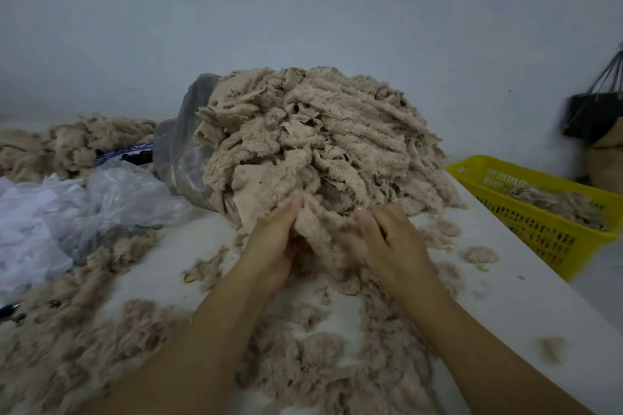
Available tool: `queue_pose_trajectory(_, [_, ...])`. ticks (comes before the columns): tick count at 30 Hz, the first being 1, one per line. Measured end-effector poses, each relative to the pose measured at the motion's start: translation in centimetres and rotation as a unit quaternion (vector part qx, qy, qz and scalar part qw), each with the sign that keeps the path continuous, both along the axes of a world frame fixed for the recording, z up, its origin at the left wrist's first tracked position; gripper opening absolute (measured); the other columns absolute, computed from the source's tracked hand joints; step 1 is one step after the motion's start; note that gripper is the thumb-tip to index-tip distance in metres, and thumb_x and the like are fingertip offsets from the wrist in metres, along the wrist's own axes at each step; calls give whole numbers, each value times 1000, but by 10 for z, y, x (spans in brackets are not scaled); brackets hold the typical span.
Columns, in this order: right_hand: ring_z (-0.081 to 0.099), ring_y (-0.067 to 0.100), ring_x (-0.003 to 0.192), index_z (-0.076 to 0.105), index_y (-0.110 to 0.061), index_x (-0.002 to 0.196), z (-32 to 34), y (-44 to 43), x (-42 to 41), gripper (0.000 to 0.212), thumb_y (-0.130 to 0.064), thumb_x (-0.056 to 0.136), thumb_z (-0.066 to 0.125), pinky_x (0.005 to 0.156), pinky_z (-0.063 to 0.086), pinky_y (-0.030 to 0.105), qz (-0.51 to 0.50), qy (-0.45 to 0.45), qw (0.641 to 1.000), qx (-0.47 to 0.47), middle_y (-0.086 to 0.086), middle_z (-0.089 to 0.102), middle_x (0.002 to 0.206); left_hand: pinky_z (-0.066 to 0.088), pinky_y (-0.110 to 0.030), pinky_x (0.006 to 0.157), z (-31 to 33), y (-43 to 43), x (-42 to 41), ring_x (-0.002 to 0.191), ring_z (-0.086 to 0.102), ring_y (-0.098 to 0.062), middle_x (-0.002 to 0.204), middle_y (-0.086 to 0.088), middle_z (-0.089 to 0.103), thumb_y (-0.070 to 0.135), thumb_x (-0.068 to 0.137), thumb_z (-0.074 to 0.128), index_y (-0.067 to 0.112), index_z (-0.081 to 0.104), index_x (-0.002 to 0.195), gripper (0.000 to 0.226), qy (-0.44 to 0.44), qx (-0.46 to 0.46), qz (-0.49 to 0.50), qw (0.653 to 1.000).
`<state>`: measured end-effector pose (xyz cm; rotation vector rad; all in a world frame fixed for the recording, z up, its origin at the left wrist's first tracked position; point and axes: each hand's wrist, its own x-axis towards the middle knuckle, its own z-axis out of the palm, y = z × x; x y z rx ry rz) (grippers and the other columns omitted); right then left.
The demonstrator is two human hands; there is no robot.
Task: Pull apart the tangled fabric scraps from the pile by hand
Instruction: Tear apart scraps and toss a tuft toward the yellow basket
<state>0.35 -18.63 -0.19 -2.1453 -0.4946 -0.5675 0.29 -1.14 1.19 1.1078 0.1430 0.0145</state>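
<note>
Nearest you, loose beige fluff point(320, 364) lies in matted tufts over the white desk point(505, 283), thickest at your lower left and between your forearms.

Just beyond it, your left grip point(276, 236) is closed on a scrap point(323, 229), with thumb and fingertips pinching its upper edge and the palm turned inward. Your right grip point(394, 239) is curled onto the same scrap from the other side, knuckles up, fingertips pressed into the cloth. The two hands sit near each other with the scrap bunched between them. It is a limp, fuzzy beige piece, plush on one face, and its far end runs into the foot of the pile point(320, 131).

The pile stands at mid-desk straight ahead of your hands, a rounded mound of the same beige stuff: shaggy strips mixed with flat, smooth-backed pieces, layered and tangled.

To your left lie crumpled bags point(111, 192) of thin clear and white plastic, and a grey one leans against the back of the pile. To your right a yellow slotted basket point(539, 232) sits beside the desk edge with some scraps in it.

Farther back on the left lies a second heap point(77, 141). A black bag point(593, 114) hangs at the far right against the pale wall point(303, 10).
</note>
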Motion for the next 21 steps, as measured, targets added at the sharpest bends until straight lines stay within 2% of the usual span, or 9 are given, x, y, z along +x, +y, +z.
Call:
queue_pose_trajectory(2, [49, -6, 92, 50, -41, 89, -1, 4, 1, 32, -67, 90, 31, 72, 38, 10, 11, 21, 999, 41, -14, 48, 99, 55, -37, 93, -1, -10, -6, 108, 70, -25, 113, -11, 74, 30, 101, 53, 13, 69, 122, 31, -18, 46, -46, 998])
queue_pose_trajectory(4, [53, -5, 95, 53, -39, 103, -8, 11, 5, 29, -61, 94, 37, 74, 40, 9, 53, 100, 992, 56, -17, 53, 106, 55, -35, 90, -2, -18, -8, 102, 72, -21, 111, -7, 75, 29, 100, 54, 19, 70, 120, 27, -31, 72, -73, 994])
queue_pose_trajectory(7, [56, -20, 80, 52, -37, 95, -13, 16, 9, 19, -50, 100, 40, 66, 44, 5, 92, 205, 971, 78, -18, 58, 91, 55, -35, 90, -5, -24, -7, 97, 73, -18, 106, -5, 77, 28, 102, 54, 17, 72, 114, 24, -16, 104, -56, 993])
queue_pose_trajectory(10, [63, -3, 81, 62, -27, 93, -12, 11, 12, 33, -53, 99, 42, 69, 50, 20, 62, 217, 968, 109, -1, 69, 92, 57, -39, 89, -9, -24, -4, 96, 73, -27, 98, -10, 77, 30, 98, 60, 8, 74, 102, 27, 1, 136, -5, 991])
queue_pose_trajectory(13, [63, -6, 68, 62, -39, 86, -6, 5, 5, 31, -61, 95, 42, 54, 43, 7, 58, 188, 970, 144, -20, 69, 76, 58, -29, 64, -6, -14, 4, 75, 71, -20, 89, -7, 75, 26, 95, 65, 14, 80, 93, 20, -12, 35, 45, 998])
queue_pose_trajectory(15, [52, 0, 49, 57, -37, 74, -3, 3, 1, 37, -66, 92, 41, 50, 38, 7, 56, 159, 977, 128, -17, 54, 53, 48, -20, 46, -2, -4, 11, 54, 59, -10, 80, -5, 71, 19, 97, 60, 10, 77, 94, 20, -3, -65, 84, 994])
queue_pose_trajectory(16, [44, 5, 46, 54, -29, 71, -2, 3, 0, 43, -65, 92, 42, 48, 36, 10, 59, 142, 981, 120, -13, 44, 48, 43, -18, 42, -1, 1, 14, 48, 53, -8, 73, -3, 68, 15, 99, 57, 8, 74, 93, 19, 8, -116, 97, 988])
queue_pose_trajectory(19, [36, 10, 50, 53, -2, 82, -2, 8, -4, 55, -54, 96, 45, 48, 31, 17, 68, 102, 985, 123, -9, 34, 52, 36, -17, 43, -2, 13, 19, 40, 42, -5, 50, 5, 51, 6, 98, 50, 13, 58, 72, 29, 39, -213, 116, 969])
queue_pose_trajectory(21, [33, 11, 48, 47, -2, 73, 0, 11, -6, 49, -43, 100, 50, 48, 28, 18, 76, 97, 982, 145, -7, 31, 51, 32, -17, 39, 0, 16, 19, 36, 35, -6, 43, 7, 41, 7, 101, 46, 16, 50, 59, 42, 31, -240, 106, 964])
